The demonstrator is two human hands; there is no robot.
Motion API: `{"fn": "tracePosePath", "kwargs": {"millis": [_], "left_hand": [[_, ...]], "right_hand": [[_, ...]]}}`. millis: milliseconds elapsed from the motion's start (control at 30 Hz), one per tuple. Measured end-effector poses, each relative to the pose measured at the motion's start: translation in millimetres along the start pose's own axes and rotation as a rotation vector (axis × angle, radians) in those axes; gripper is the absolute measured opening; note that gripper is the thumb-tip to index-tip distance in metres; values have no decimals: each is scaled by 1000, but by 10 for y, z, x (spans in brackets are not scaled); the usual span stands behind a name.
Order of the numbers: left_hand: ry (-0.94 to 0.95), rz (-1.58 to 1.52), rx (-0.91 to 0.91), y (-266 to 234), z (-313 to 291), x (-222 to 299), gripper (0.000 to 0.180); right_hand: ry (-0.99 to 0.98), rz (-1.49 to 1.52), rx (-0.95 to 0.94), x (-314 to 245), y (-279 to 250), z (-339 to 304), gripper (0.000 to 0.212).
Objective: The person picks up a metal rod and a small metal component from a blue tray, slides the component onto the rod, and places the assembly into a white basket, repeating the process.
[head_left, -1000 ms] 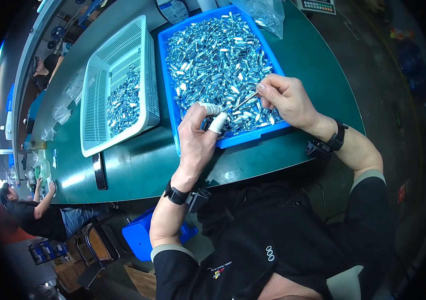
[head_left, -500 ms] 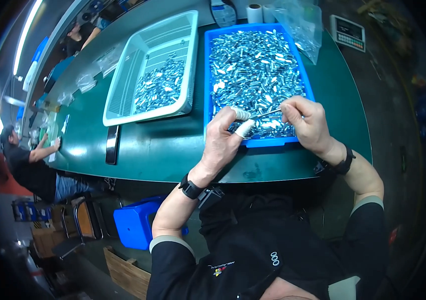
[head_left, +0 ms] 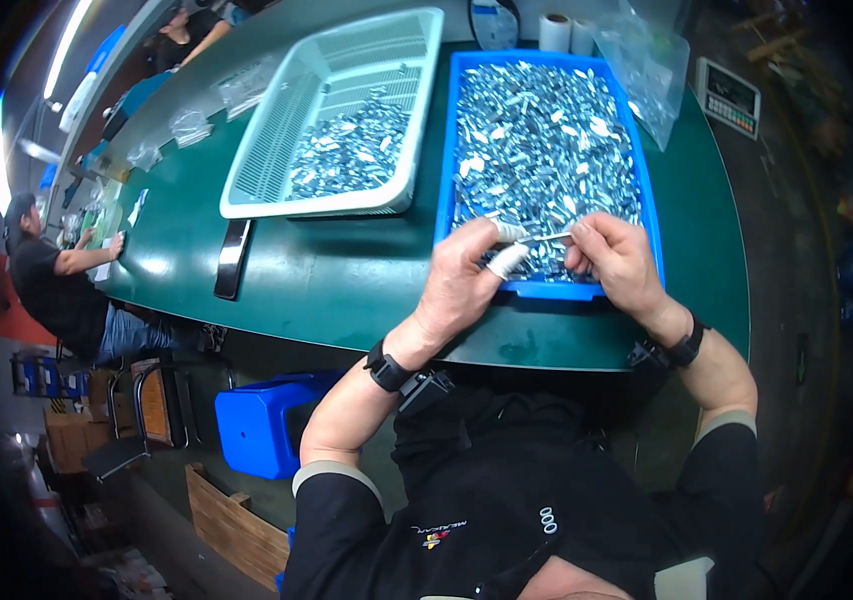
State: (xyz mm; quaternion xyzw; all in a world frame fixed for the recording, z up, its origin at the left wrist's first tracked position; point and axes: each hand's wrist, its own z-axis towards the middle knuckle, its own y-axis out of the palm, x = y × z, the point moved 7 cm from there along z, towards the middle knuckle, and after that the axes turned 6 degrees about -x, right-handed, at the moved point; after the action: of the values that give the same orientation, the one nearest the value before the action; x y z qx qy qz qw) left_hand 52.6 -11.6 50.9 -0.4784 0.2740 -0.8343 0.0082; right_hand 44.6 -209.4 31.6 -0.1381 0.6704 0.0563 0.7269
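Note:
My left hand (head_left: 462, 275), with white covers on its thumb and forefinger, is closed in a pinch over the near end of the blue tray (head_left: 525, 290). Facing it, my right hand (head_left: 619, 258) pinches too. A slim shiny metal piece (head_left: 550, 238) spans the gap between both sets of fingertips; its exact kind is too small to tell. Beneath the hands, the tray holds a thick layer of small shiny metal parts (head_left: 547, 140). To its left, a pale green slotted basket (head_left: 237, 190) contains a smaller heap of similar metal parts (head_left: 352, 150).
A dark flat phone-like object (head_left: 233, 260) lies before the basket on the green table (head_left: 347, 300). Clear plastic bags (head_left: 652, 75) and white rolls (head_left: 555, 32) stand behind the tray. Scales (head_left: 729, 97) sit at far right. A blue stool (head_left: 255, 430) is below; a co-worker (head_left: 62, 270) sits left.
The whole view has shifted, with tray and basket now further right. Both hands stay together over the tray's near end, and the slim metal piece between them lies more level.

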Motion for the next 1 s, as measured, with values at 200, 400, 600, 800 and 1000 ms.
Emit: {"fn": "tracePosePath", "kwargs": {"millis": [200, 400, 600, 800, 1000], "left_hand": [[59, 117, -52, 43, 63, 26, 19], [80, 211, -128, 133, 56, 106, 20], [255, 394, -137, -5, 157, 431, 23], [282, 530, -213, 6, 276, 517, 21], [199, 546, -233, -57, 309, 496, 19]], "right_hand": [[144, -13, -143, 51, 9, 55, 40], [104, -21, -171, 35, 74, 25, 45], [-55, -24, -85, -69, 46, -43, 41], [-158, 46, -35, -93, 5, -42, 27], [-183, 46, -15, -91, -22, -55, 14]]}}
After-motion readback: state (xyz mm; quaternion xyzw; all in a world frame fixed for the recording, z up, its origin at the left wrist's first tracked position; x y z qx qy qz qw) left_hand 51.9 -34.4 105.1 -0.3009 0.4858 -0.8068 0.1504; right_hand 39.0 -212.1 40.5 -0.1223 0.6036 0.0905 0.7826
